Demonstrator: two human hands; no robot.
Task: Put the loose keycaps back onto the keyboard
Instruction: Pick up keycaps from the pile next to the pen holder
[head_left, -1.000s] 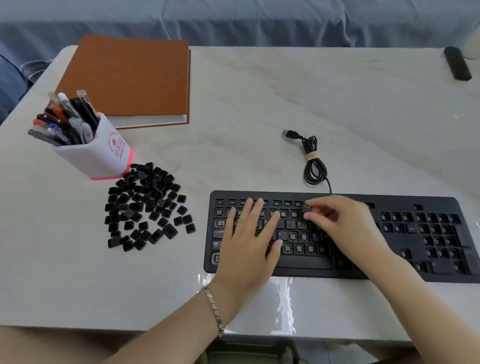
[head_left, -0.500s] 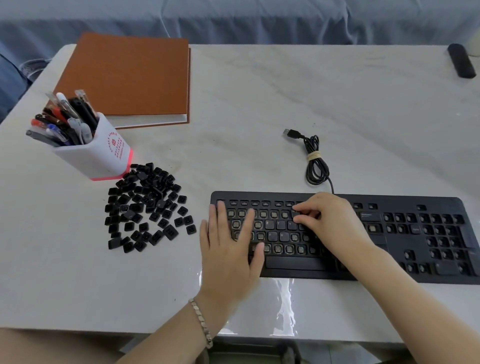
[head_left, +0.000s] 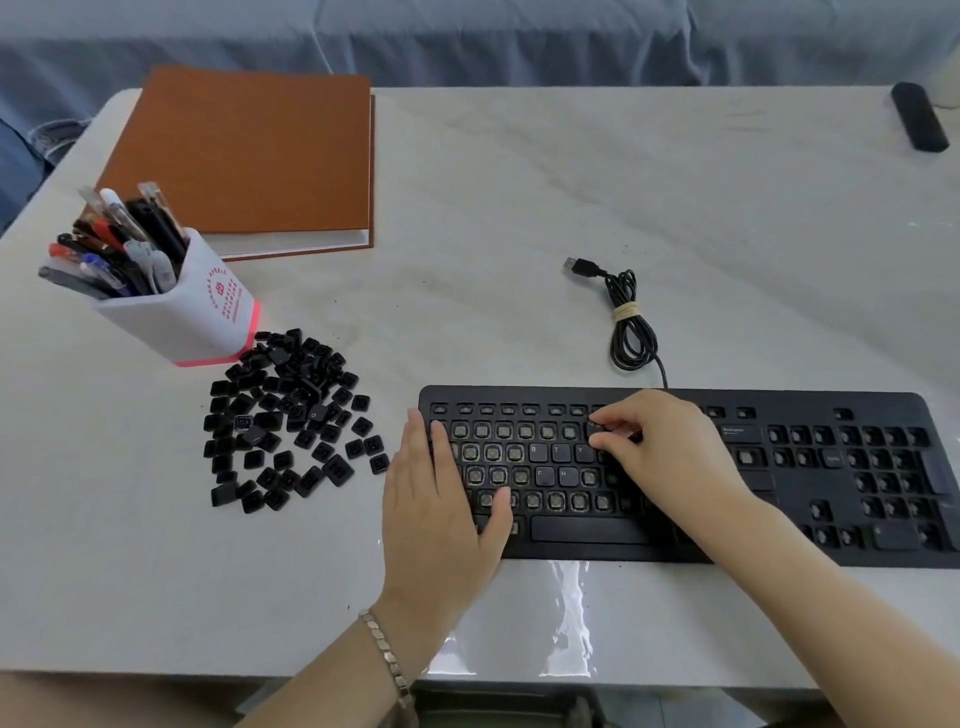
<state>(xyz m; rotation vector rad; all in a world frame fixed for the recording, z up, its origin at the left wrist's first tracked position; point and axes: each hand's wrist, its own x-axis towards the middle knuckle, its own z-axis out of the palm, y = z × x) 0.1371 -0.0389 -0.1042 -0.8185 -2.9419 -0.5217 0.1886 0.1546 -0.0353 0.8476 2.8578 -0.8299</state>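
Note:
A black keyboard (head_left: 779, 401) lies at the table's front right. Most of its key positions are bare sockets; a few caps such as R, T, Y, F, H and the space bar are fitted. A pile of loose black keycaps (head_left: 291, 421) lies on the table left of it. My left hand (head_left: 436, 514) rests flat on the keyboard's left end, fingers straight. My right hand (head_left: 660, 447) is curled over the number row, thumb and forefinger pinching a small black keycap (head_left: 595, 429) down at a socket there.
A white pen holder (head_left: 176, 312) full of pens stands just behind the keycap pile. A brown notebook (head_left: 249, 156) lies at the back left. The keyboard's coiled USB cable (head_left: 629, 327) lies behind it. A black oblong object (head_left: 919, 117) sits at the far right corner.
My left hand has slid left from the middle keys to the keyboard's left end. My right hand has shifted slightly left along the upper rows, still curled over the keys.

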